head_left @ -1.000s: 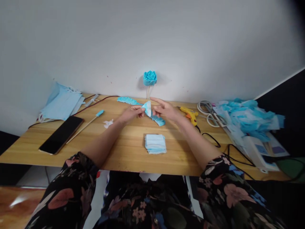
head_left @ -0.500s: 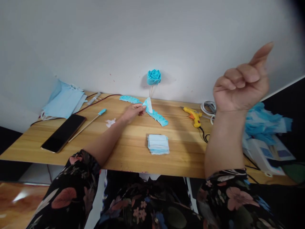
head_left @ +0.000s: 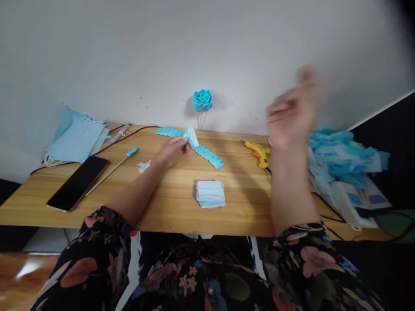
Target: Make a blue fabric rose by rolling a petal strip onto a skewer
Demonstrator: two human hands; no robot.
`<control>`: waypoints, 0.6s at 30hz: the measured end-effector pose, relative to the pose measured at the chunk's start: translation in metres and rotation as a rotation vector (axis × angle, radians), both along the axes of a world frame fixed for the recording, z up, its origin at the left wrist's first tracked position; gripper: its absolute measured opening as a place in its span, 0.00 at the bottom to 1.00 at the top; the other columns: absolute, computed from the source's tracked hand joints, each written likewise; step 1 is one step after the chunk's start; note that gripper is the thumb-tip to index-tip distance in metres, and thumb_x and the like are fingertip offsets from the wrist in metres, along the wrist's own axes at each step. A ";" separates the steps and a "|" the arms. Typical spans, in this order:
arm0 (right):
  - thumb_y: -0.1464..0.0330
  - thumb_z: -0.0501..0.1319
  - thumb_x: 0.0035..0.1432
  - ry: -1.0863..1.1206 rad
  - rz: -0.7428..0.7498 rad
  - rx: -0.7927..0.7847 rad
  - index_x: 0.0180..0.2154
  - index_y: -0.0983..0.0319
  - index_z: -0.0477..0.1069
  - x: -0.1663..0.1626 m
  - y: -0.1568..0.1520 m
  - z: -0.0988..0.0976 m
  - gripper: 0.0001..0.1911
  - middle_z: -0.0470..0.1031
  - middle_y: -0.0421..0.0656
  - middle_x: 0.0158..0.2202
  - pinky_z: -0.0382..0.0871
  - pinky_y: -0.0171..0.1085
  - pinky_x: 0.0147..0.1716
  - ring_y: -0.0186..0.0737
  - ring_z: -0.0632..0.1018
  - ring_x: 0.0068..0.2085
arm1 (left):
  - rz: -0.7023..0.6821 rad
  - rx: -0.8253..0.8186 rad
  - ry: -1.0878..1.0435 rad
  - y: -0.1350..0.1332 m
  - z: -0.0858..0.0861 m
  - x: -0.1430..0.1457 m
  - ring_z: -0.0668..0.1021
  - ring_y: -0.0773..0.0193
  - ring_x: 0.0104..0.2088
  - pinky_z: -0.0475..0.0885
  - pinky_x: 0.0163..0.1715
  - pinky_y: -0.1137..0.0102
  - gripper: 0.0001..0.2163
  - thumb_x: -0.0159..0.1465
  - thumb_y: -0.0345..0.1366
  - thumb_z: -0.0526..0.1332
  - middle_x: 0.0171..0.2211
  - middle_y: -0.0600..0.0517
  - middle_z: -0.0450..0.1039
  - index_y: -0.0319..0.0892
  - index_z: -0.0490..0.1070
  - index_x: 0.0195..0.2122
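Pinched in my left hand [head_left: 177, 149] is a small folded blue-and-white piece of mask fabric [head_left: 191, 135], its pointed end up. Behind and beneath it, a strip of overlapping blue folded pieces [head_left: 209, 156] lies slantwise on the table, partly covered by my hand. My right hand [head_left: 290, 112] is raised in front of the wall above the glue gun, smeared by motion; its fingers look partly curled, and I see nothing in it. Nearer to me lies a stack of cut blue-and-white squares [head_left: 210, 194].
A blue fabric flower [head_left: 202, 100] stands on thin sticks by the wall. Left are face masks [head_left: 74, 138], a phone [head_left: 78, 183], a blue-tipped stick [head_left: 112, 171] and a white scrap [head_left: 143, 166]. Right are a yellow glue gun [head_left: 258, 153], blue fabric pieces [head_left: 343, 157] and cables.
My right hand has moved left and a little down. The folded piece in my left hand has tilted. The whole view has shifted slightly.
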State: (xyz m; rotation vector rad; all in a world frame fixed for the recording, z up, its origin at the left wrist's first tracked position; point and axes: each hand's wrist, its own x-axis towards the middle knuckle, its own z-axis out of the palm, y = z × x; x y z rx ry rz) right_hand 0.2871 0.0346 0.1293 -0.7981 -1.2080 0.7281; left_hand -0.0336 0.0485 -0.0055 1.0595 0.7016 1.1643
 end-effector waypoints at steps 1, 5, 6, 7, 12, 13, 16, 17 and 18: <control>0.55 0.60 0.72 -0.029 0.057 -0.072 0.54 0.52 0.76 -0.026 0.008 -0.014 0.15 0.78 0.38 0.33 0.73 0.31 0.33 0.30 0.76 0.31 | -0.011 0.013 0.018 -0.001 0.000 0.001 0.72 0.70 0.25 0.66 0.28 0.73 0.24 0.51 0.53 0.78 0.22 0.53 0.72 0.39 0.71 0.24; 0.46 0.62 0.67 -0.270 0.408 -0.374 0.54 0.59 0.77 -0.096 0.014 -0.062 0.27 0.83 0.48 0.51 0.80 0.40 0.46 0.43 0.82 0.51 | -0.057 0.081 0.141 -0.006 0.000 0.006 0.71 0.69 0.25 0.65 0.28 0.72 0.24 0.53 0.56 0.76 0.23 0.53 0.72 0.39 0.74 0.24; 0.43 0.62 0.65 -0.293 0.448 -0.388 0.56 0.59 0.77 -0.102 0.011 -0.069 0.31 0.82 0.49 0.53 0.80 0.41 0.48 0.44 0.82 0.53 | -0.065 0.103 0.177 -0.007 0.000 0.006 0.70 0.69 0.25 0.64 0.29 0.71 0.24 0.54 0.56 0.76 0.23 0.53 0.72 0.39 0.74 0.23; 0.41 0.61 0.64 -0.311 0.483 -0.400 0.55 0.59 0.77 -0.105 0.009 -0.075 0.33 0.82 0.49 0.53 0.80 0.42 0.49 0.45 0.81 0.54 | -0.071 0.124 0.211 -0.007 0.000 0.007 0.70 0.69 0.25 0.64 0.29 0.71 0.24 0.55 0.57 0.75 0.22 0.53 0.72 0.39 0.74 0.23; 0.37 0.68 0.51 -0.503 0.653 -0.485 0.36 0.62 0.80 -0.093 0.014 -0.081 0.33 0.81 0.44 0.34 0.73 0.35 0.32 0.37 0.78 0.34 | -0.039 0.147 0.261 -0.005 -0.001 0.008 0.68 0.69 0.24 0.62 0.28 0.71 0.25 0.55 0.59 0.74 0.21 0.54 0.69 0.40 0.73 0.22; 0.39 0.71 0.49 -0.560 0.684 -0.506 0.32 0.63 0.80 -0.089 0.017 -0.079 0.32 0.78 0.42 0.29 0.69 0.34 0.28 0.34 0.74 0.29 | -0.024 0.142 0.251 -0.005 -0.002 0.008 0.68 0.69 0.24 0.62 0.28 0.71 0.25 0.55 0.59 0.74 0.21 0.54 0.69 0.40 0.73 0.21; 0.43 0.75 0.47 -0.541 0.697 -0.495 0.29 0.63 0.79 -0.073 0.019 -0.065 0.29 0.68 0.37 0.19 0.57 0.32 0.22 0.28 0.64 0.22 | -0.004 0.115 0.201 -0.005 -0.002 0.009 0.68 0.69 0.24 0.62 0.28 0.71 0.25 0.54 0.57 0.75 0.21 0.54 0.69 0.40 0.72 0.21; 0.43 0.75 0.47 -0.461 0.677 -0.453 0.28 0.62 0.78 -0.067 0.018 -0.059 0.28 0.66 0.35 0.18 0.56 0.33 0.22 0.28 0.63 0.21 | -0.009 0.104 0.183 -0.005 -0.002 0.009 0.68 0.69 0.24 0.62 0.28 0.71 0.25 0.53 0.57 0.75 0.21 0.54 0.69 0.40 0.72 0.21; 0.43 0.75 0.47 -0.358 0.644 -0.398 0.27 0.60 0.76 -0.060 0.017 -0.053 0.27 0.63 0.34 0.17 0.56 0.33 0.23 0.28 0.62 0.21 | -0.015 0.095 0.163 -0.005 -0.002 0.009 0.68 0.70 0.24 0.63 0.28 0.71 0.24 0.53 0.56 0.75 0.21 0.54 0.69 0.40 0.72 0.21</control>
